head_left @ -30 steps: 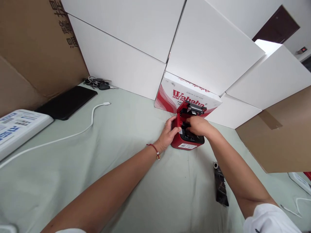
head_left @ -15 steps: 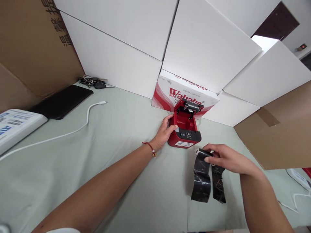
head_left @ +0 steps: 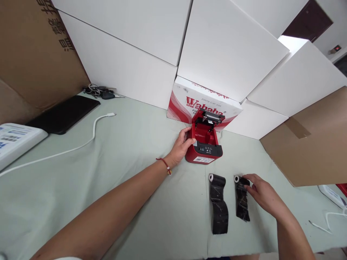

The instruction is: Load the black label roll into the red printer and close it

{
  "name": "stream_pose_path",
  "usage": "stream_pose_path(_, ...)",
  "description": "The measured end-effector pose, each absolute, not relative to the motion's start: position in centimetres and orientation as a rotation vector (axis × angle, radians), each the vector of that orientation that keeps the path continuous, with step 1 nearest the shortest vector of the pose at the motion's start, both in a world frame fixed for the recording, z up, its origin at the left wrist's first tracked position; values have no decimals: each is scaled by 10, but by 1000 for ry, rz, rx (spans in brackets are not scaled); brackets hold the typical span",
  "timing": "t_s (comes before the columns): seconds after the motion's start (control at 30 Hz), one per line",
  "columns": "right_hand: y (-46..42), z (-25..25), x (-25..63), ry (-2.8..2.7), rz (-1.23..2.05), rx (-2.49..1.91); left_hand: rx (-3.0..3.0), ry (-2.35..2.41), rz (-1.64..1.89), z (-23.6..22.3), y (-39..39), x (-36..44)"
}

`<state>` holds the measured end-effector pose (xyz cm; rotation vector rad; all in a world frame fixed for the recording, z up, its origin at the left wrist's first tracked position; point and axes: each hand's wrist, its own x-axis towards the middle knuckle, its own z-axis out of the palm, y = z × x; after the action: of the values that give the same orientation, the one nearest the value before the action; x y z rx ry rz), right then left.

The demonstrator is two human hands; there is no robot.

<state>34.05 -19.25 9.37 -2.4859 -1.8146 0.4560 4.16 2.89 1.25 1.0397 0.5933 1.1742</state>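
Observation:
A small red printer [head_left: 204, 156] with a black front panel stands on the cloth, its lid raised and its inner bay in view. My left hand [head_left: 181, 147] grips its left side, thumb on the rim. To the front right, a black paper roll [head_left: 218, 196] with a white core lies with its strip unrolled toward me. Beside it, a second, narrower black paper roll [head_left: 242, 198] has a crumpled, torn strip. My right hand [head_left: 261, 193] pinches this second roll at its right end, thumb and fingers closed on it.
Behind the printer leans a white and red Wahaha box [head_left: 179, 101] against white boxes [head_left: 230, 43]. At left are keys [head_left: 104, 93], a black flat case [head_left: 65, 113], a white cable [head_left: 94, 131] and a white device [head_left: 18, 142]. A cardboard box [head_left: 311, 141] stands at right.
My right hand has let go of the wider black roll, which now lies on the cloth, and has moved slightly right to the narrower roll. My left hand stays on the printer.

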Motion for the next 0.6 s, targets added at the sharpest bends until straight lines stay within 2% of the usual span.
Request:
stream_pose_path(0.13, -180, 96, 339, -1884, 478, -2546, 1033, 603, 1167, 12, 29, 41)
stream_pose_path(0.3, -170, 166, 327, -2079, 692, -2348, 1039, 597, 1170, 11, 29, 41)
stream_pose_path(0.43, -140, 215, 289, -2189, 420, -2096, 1028, 599, 1177, 12, 29, 41)
stream_pose_path(0.6, -62, 203, 224, -2215, 233, -2042, 1031, 591, 1159, 14, 28, 41)
